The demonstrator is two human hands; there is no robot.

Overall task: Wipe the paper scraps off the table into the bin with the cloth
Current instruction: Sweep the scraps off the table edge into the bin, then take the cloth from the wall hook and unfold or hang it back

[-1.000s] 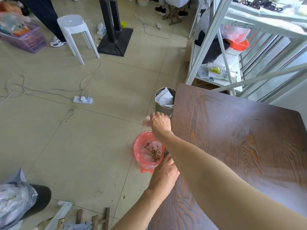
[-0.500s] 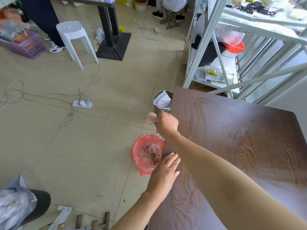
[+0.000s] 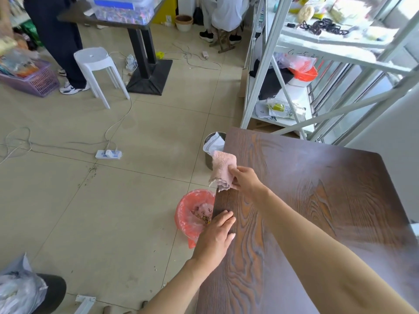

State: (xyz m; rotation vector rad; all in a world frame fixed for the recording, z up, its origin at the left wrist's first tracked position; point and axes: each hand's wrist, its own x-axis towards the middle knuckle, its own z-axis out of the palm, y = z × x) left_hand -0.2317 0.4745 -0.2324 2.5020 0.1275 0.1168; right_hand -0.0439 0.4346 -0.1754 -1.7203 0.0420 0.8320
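Note:
A dark wood-grain table point(image 3: 317, 200) fills the right side. My right hand point(image 3: 246, 181) pinches a folded pink cloth point(image 3: 222, 169) at the table's left edge, the cloth lifted and hanging partly past the edge. My left hand point(image 3: 217, 234) lies flat, fingers together, on the table's left edge nearer me. On the floor below that edge stands the bin with a red plastic liner point(image 3: 192, 217), holding paper scraps and small debris. I see no scraps on the table top.
A grey metal bin point(image 3: 209, 152) with white paper stands by the table's far left corner. A white metal shelf rack point(image 3: 294, 75) rises behind the table. A power strip point(image 3: 108, 154) with cables, a white stool point(image 3: 97, 69) and a standing person's legs point(image 3: 59, 41) are at left.
My right hand has risen from over the red bin and moved away from me along the table edge; the cloth now shows fully. The camera has tilted up. My left hand stays at the edge.

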